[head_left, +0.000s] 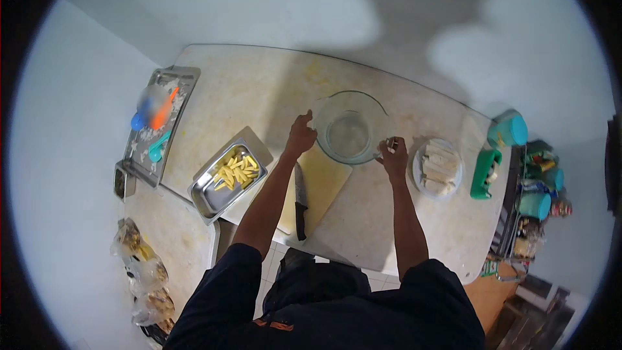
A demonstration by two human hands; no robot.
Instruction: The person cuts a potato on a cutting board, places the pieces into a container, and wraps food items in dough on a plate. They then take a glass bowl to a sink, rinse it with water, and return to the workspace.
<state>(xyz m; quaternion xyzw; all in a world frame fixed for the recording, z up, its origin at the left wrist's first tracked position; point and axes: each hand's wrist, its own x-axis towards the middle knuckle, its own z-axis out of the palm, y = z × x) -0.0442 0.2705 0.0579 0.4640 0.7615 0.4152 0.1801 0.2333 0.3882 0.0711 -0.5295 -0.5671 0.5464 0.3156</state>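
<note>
A clear glass bowl [350, 137] stands on the worktop between my hands, partly over the corner of a pale cutting board [324, 181]. My left hand [302, 135] is at the bowl's left rim, fingers bent against the glass. At the right rim, my right hand [393, 154] has curled fingers, with something small and dark at the fingertips that I cannot make out. A knife [300, 201] with a black handle lies on the board, below my left hand. Right of my right hand, a white plate [416, 172] carries several pale, thick strips.
A steel pan [206, 201] of yellow cut sticks sits at left. Farther left is a metal tray [188, 81] with an orange utensil and pale scraps. A green container [482, 175] and a turquoise-lidded tub [508, 131] stand at right, beside a loaded rack. Plastic bags [144, 266] lie lower left.
</note>
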